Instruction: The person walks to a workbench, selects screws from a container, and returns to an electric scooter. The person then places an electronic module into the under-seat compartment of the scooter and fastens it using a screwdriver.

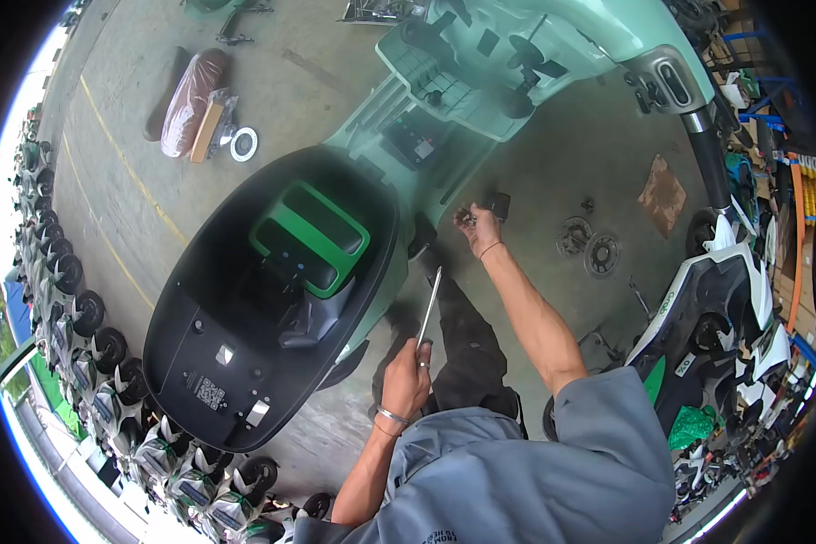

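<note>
1. Big mint-green plastic scooter (358, 143) stands in front.
2. Right grip (482, 228) curls nearby; I can't tell around what.
3. Left grip (405, 384) squeezes a thin silver metal rod (432, 304) beside the scooter; hold steady, avoid scratches.

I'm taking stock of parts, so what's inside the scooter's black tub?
The black tub shows a green frame, a grey sheet and a printed square code. Whatever lies beneath the frame and sheet is covered, so I can't tell.
</note>
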Action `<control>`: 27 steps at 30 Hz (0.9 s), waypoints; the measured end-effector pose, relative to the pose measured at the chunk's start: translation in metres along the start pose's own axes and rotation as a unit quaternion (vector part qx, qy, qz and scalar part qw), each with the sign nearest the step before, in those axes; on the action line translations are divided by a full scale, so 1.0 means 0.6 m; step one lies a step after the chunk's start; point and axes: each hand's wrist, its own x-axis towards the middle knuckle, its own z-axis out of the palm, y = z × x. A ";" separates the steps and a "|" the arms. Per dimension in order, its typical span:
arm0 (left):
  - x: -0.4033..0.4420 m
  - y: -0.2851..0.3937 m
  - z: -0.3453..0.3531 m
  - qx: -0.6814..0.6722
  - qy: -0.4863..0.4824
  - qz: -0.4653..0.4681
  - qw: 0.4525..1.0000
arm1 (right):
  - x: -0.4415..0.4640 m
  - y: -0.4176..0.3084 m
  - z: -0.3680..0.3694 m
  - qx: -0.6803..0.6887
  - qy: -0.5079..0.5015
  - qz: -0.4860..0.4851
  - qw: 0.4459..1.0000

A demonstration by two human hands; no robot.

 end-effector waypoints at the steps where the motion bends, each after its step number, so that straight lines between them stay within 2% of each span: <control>1: -0.003 -0.018 0.005 0.000 -0.005 -0.006 1.000 | 0.052 0.008 -0.010 -0.021 0.027 -0.018 0.999; 3: -0.004 -0.051 0.018 -0.020 -0.016 -0.078 0.997 | 0.127 0.008 -0.003 -0.047 0.045 -0.034 0.997; 8: -0.007 -0.123 0.065 -0.019 0.008 -0.110 0.994 | 0.299 0.058 -0.007 -0.133 0.112 -0.029 0.984; 9: 0.000 -0.144 0.077 -0.023 0.011 -0.133 0.991 | 0.383 0.114 -0.051 -0.250 0.085 -0.079 0.961; 11: 0.005 -0.160 0.086 -0.023 0.000 -0.155 0.988 | 0.436 0.153 -0.078 -0.365 0.052 -0.128 0.921; 12: 0.005 -0.167 0.090 -0.012 -0.007 -0.166 0.986 | 0.437 0.159 -0.065 -0.358 0.084 -0.139 0.920; 15: 0.005 -0.178 0.092 -0.001 -0.026 -0.185 0.982 | 0.374 0.123 -0.030 -0.443 0.092 -0.116 0.884; 17: 0.014 -0.181 0.094 -0.002 -0.031 -0.187 0.982 | 0.359 0.120 -0.020 -0.395 0.073 -0.155 0.903; 19: 0.024 -0.183 0.093 -0.013 -0.014 -0.144 0.989 | 0.361 0.121 -0.026 -0.373 0.047 -0.178 0.909; 22: 0.038 -0.172 0.083 0.001 -0.029 -0.152 0.988 | 0.356 0.128 -0.030 -0.125 0.011 -0.119 0.985; 23: 0.042 -0.168 0.083 0.000 -0.026 -0.152 0.988 | 0.341 0.130 -0.042 -0.123 0.036 -0.096 0.987; 25: 0.049 -0.162 0.081 -0.001 -0.010 -0.116 0.993 | 0.209 0.078 0.026 -0.116 0.087 -0.050 0.988; 27: 0.056 -0.172 0.086 0.015 -0.016 -0.098 0.995 | 0.107 0.062 0.043 -0.212 -0.025 -0.069 0.975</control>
